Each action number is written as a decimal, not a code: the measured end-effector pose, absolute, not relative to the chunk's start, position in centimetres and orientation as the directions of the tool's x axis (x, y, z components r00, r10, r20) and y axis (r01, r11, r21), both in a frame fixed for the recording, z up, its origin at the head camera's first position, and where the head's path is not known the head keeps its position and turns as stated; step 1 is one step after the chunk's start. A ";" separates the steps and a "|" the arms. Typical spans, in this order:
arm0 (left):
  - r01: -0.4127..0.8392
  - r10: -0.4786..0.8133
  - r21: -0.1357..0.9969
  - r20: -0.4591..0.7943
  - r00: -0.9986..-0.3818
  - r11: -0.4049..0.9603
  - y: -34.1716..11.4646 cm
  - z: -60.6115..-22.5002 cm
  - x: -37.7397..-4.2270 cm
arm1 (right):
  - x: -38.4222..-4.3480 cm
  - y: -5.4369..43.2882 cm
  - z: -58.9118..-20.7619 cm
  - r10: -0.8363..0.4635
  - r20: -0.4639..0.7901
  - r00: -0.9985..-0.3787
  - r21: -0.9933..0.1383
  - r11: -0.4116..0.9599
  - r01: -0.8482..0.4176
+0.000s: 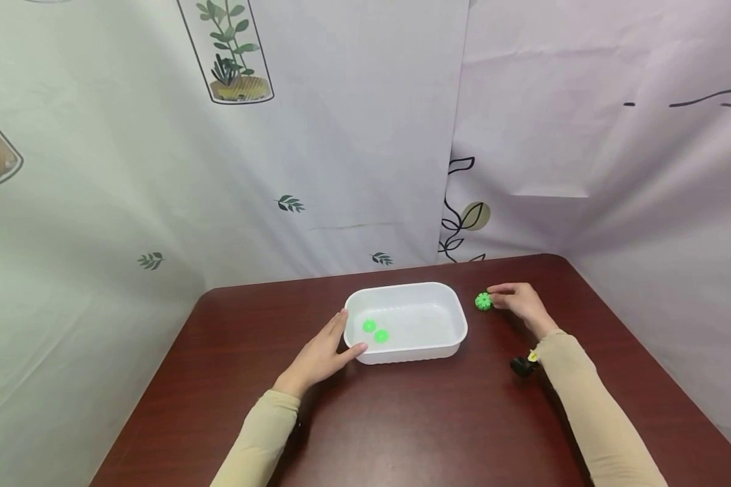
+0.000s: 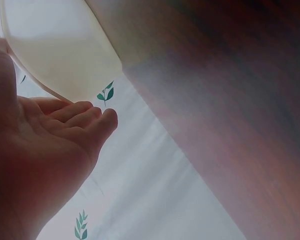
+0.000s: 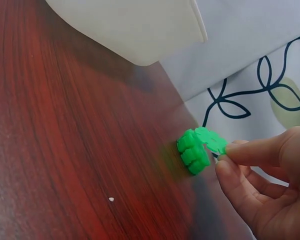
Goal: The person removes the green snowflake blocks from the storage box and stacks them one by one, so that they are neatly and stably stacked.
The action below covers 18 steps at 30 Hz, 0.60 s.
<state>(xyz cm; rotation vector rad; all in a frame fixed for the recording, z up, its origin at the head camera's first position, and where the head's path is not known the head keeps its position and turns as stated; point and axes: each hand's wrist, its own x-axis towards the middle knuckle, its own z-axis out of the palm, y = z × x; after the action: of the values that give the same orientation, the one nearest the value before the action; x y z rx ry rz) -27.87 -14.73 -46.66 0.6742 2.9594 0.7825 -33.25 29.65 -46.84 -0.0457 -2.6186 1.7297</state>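
Note:
A white plastic tub (image 1: 411,354) stands near the back of the table. Two flat green notched discs (image 1: 381,336) lie on its floor at the left. My left hand (image 1: 319,354) rests against the tub's left end, fingers extended along the side and thumb by the front rim. To the right of the tub, my right hand (image 1: 521,302) pinches the edge of one green notched disc (image 3: 213,141) between thumb and fingertips. That disc is tilted and touches, or nearly touches, a small cluster of similar green discs (image 3: 192,154) on the table.
The dark red-brown table (image 1: 402,419) meets a white printed cloth (image 1: 365,169) at the back and sides. A black object (image 1: 522,366) and a small yellow flower-like piece (image 1: 533,356) show at the right wrist. A tiny white speck (image 3: 111,199) lies on the wood.

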 end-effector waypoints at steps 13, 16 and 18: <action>0.405 0.411 0.483 0.100 -0.906 0.776 -14.7 -46.7 -27.9 | -33.4 29.7 -47.1 0.036 -0.043 -0.998 -0.928 0.368 0.054; 0.400 0.409 0.479 0.091 -0.908 0.781 -14.7 -46.6 -27.8 | -33.4 29.7 -47.1 0.029 -0.050 -0.998 -0.931 0.362 0.057; 0.397 0.408 0.476 0.087 -0.909 0.784 -14.7 -46.7 -27.9 | -33.5 29.7 -47.2 0.028 -0.055 -0.998 -0.935 0.350 0.062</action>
<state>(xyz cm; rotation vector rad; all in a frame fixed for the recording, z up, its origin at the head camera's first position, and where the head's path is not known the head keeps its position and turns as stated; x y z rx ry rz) -27.90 -14.75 -46.68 0.6651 2.9474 0.7795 -33.46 29.72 -47.19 -0.0870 -2.6051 1.8058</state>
